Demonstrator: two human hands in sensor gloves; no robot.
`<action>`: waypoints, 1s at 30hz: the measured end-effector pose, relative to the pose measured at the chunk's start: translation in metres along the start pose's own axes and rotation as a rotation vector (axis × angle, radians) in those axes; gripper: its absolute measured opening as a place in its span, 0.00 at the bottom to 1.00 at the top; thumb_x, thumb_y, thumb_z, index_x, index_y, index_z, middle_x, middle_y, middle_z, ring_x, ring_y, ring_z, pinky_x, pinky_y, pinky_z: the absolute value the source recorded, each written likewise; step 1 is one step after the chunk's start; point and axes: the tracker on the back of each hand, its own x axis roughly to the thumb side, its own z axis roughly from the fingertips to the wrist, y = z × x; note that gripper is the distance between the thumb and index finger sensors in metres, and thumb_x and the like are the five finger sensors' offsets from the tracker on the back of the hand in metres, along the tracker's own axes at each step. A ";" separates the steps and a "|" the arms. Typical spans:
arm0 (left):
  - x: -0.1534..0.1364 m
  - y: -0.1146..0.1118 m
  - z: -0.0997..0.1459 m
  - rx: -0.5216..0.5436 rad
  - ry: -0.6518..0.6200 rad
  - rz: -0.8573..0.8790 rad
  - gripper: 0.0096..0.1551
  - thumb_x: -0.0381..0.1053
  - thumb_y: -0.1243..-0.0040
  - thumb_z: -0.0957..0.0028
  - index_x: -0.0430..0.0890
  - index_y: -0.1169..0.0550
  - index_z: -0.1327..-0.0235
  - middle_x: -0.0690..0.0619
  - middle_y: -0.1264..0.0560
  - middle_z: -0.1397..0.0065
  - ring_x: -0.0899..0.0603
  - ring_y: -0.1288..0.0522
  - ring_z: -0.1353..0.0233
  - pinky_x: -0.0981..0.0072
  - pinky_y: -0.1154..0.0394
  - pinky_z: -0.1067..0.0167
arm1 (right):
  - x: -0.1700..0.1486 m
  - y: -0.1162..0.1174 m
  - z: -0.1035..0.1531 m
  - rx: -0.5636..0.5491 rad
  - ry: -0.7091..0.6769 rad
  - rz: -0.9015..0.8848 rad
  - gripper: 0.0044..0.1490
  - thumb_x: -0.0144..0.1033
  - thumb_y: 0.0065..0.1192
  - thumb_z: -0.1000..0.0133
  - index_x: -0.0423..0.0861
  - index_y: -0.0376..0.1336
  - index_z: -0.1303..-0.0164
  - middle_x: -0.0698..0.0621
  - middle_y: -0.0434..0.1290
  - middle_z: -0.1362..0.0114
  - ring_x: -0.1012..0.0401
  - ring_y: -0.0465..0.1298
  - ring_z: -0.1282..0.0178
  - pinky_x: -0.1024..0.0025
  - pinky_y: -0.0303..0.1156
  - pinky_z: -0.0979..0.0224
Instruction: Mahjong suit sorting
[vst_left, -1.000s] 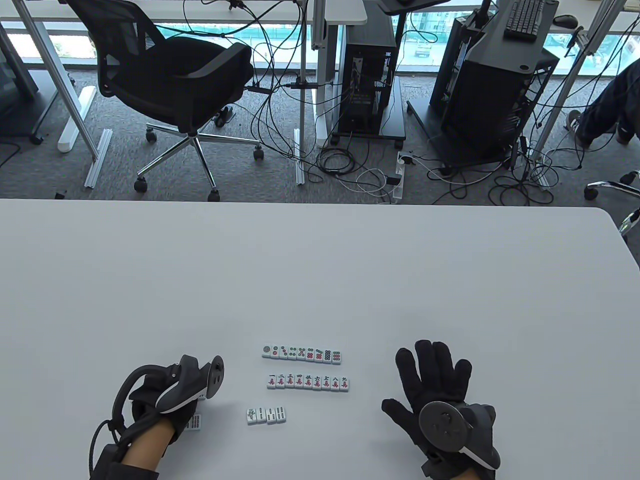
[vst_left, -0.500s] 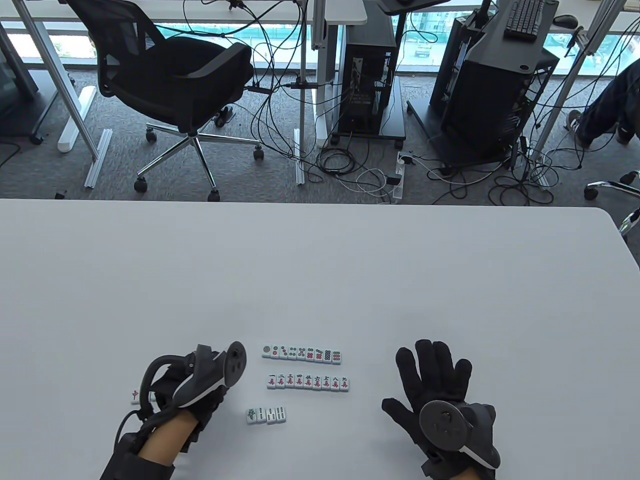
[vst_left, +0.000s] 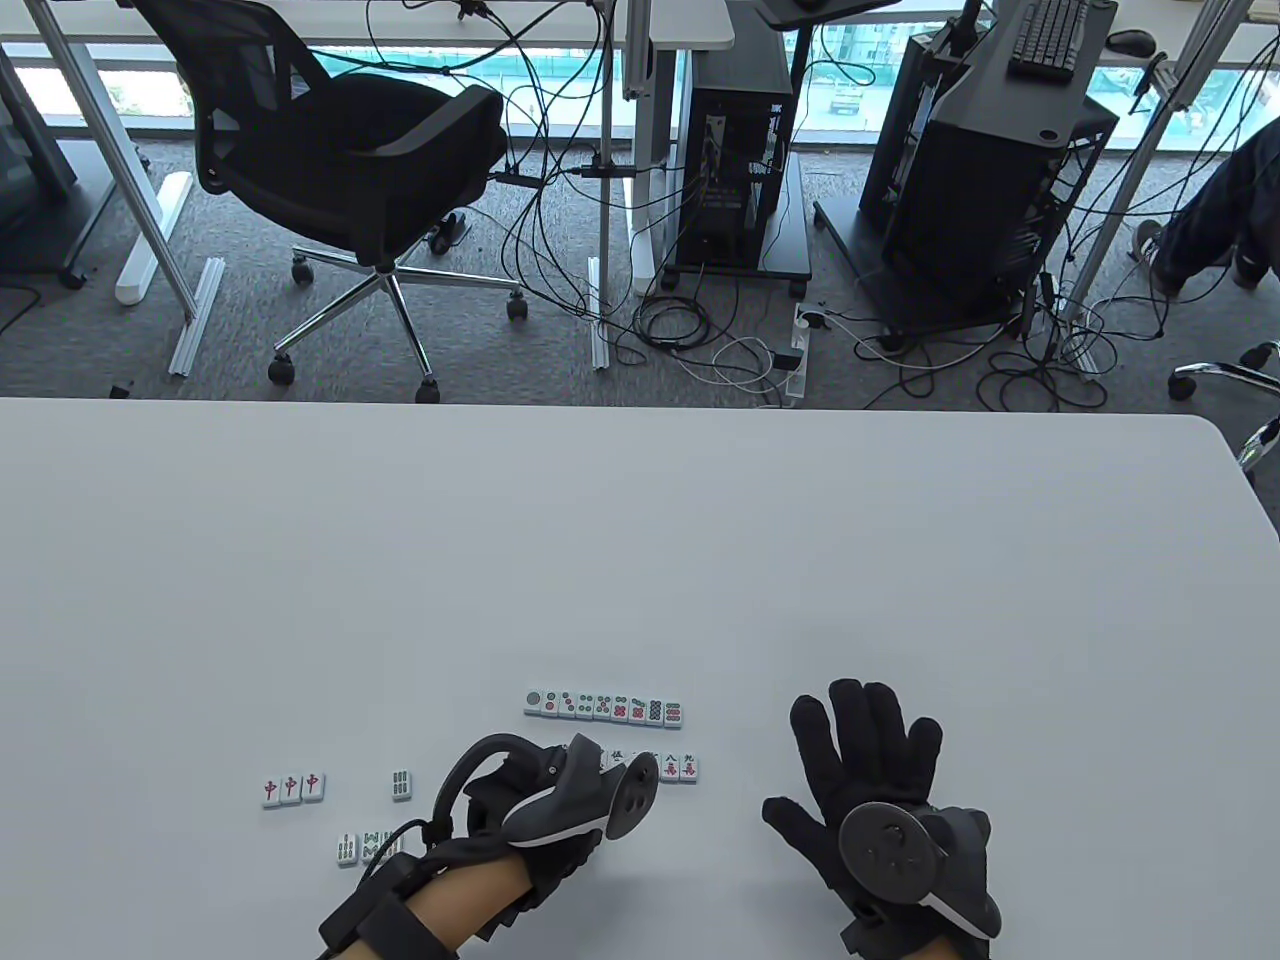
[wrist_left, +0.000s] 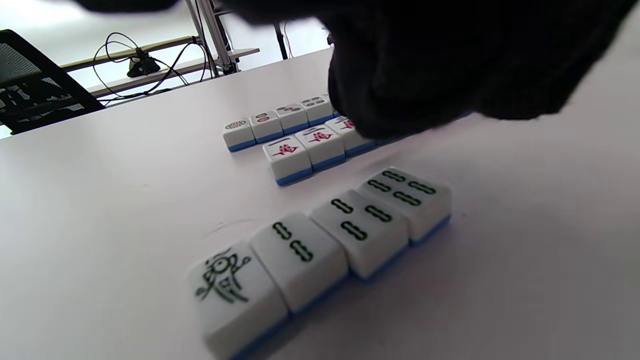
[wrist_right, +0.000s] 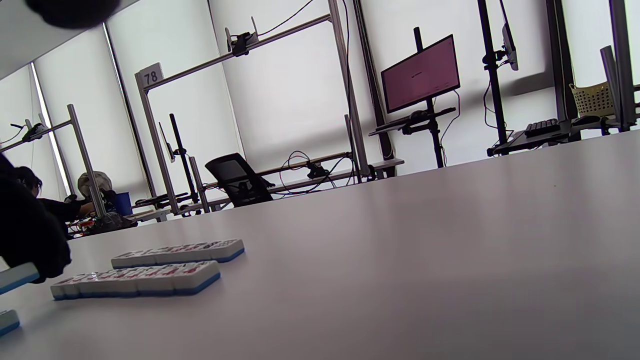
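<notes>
L hand grip hidden, can't tell, over bamboo row; R hand flat, fingers spread on table.

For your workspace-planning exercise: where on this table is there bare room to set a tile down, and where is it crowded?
Free: the whole far stretch of the table beyond the dots row, and the strip between the tile rows and the right hand. Crowded: the near-left, where the red tiles, loose bamboo tiles and left hand sit.
</notes>
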 end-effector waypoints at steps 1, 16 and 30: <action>0.001 -0.002 -0.001 -0.006 0.001 -0.015 0.36 0.65 0.30 0.70 0.44 0.17 0.53 0.67 0.15 0.76 0.58 0.21 0.85 0.63 0.20 0.76 | 0.000 0.000 0.000 0.000 0.000 0.000 0.54 0.68 0.44 0.48 0.61 0.27 0.21 0.46 0.28 0.14 0.44 0.27 0.17 0.29 0.29 0.24; -0.005 -0.012 0.008 -0.014 -0.007 -0.101 0.39 0.67 0.31 0.72 0.48 0.19 0.48 0.65 0.14 0.73 0.56 0.20 0.82 0.61 0.19 0.73 | 0.000 0.001 0.001 0.009 -0.001 0.011 0.54 0.68 0.44 0.49 0.61 0.27 0.21 0.46 0.28 0.14 0.43 0.27 0.17 0.29 0.29 0.24; -0.133 -0.010 0.041 -0.001 0.316 0.010 0.35 0.61 0.29 0.69 0.49 0.19 0.48 0.64 0.14 0.71 0.55 0.19 0.81 0.59 0.19 0.71 | -0.001 0.001 0.000 0.012 0.011 0.016 0.54 0.68 0.44 0.48 0.61 0.27 0.21 0.46 0.28 0.14 0.43 0.27 0.17 0.29 0.29 0.24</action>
